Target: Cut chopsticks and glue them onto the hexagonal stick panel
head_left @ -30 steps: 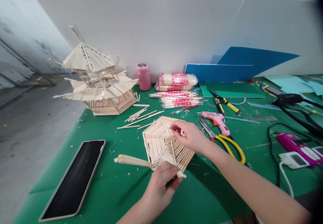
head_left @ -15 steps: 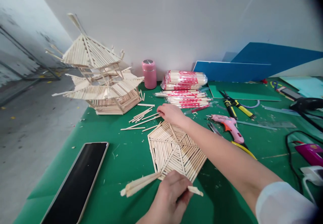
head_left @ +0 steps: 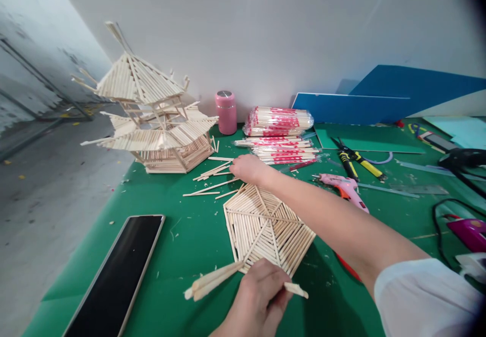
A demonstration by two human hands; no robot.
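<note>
The right hand (head_left: 248,169) has been brought from the stick panel (head_left: 250,223) to the loose sticks (head_left: 210,187), its fingers' closure unclear; the panel's near edge is gripped by the left hand (head_left: 260,294).

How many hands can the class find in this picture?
2: the left hand gripping the wooden panel by its near edge, the right hand at the loose sticks.
</note>
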